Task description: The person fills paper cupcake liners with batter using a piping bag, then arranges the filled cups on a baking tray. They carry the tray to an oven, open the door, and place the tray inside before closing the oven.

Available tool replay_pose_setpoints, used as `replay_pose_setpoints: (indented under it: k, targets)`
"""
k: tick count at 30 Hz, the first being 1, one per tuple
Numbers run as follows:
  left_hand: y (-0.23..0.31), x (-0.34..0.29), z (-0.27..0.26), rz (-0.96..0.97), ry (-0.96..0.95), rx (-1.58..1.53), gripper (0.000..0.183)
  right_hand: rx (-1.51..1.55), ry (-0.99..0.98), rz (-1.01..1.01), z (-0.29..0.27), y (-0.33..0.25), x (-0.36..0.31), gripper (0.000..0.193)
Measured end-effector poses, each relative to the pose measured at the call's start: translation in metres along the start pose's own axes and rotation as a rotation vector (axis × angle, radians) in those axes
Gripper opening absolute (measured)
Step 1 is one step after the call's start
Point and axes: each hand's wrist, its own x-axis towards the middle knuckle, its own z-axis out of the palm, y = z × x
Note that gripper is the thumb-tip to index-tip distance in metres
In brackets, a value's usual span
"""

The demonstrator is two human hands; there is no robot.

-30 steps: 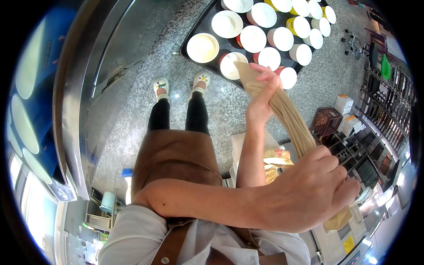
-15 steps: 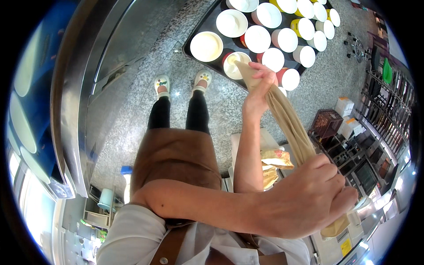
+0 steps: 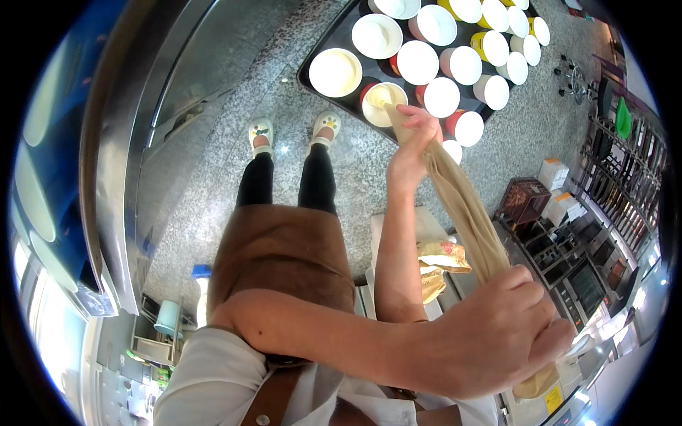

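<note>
A long beige cloth piping bag (image 3: pixel 465 213) stretches between my two hands. My left hand (image 3: pixel 490 337) reaches across from the left and is closed in a fist round its gathered upper end. Near the narrow tip, my right hand (image 3: pixel 410 160) is wrapped round the bag. The tip points into a white paper cup (image 3: pixel 395 117), where pale cream-coloured batter (image 3: pixel 381 94) lies. Beside it stands a wider cup with pale yellow contents (image 3: pixel 335 72). Both are on a black tray (image 3: pixel 348 104) with several other white cups, some with red or yellow sides.
A steel counter edge (image 3: pixel 117 163) runs along the left. Speckled grey floor (image 3: pixel 206 170) lies under my feet. At the right are a brown crate (image 3: pixel 524 200), white boxes (image 3: pixel 554 174) and a rack (image 3: pixel 625 167). A gold packet (image 3: pixel 444 257) lies beyond my right forearm.
More batter shows in the cup under the bag's tip. The tip and my right hand have shifted slightly; my left hand keeps its grip on the upper end.
</note>
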Motion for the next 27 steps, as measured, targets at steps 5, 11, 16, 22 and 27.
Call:
replay_pose_setpoints:
  k: [5,11,16,22,27]
  targets:
    - [0.000,-0.001,-0.001,-0.007,0.007,-0.002,0.018,0.075,0.024,0.070,0.006,-0.005,0.000,0.041]
    - [0.002,-0.003,0.002,-0.010,0.022,-0.001,0.016,0.081,0.035,0.104,0.010,-0.002,0.003,0.041]
    - [0.003,-0.002,0.003,-0.004,0.032,0.001,0.014,0.111,0.041,0.093,0.014,0.002,0.007,0.042]
    - [0.004,-0.002,0.001,-0.011,0.033,0.012,0.016,0.140,0.024,0.082,0.018,0.014,0.009,0.044]
    - [0.006,-0.003,0.001,-0.011,0.090,0.040,0.016,0.174,0.004,0.128,0.019,0.018,0.009,0.047]
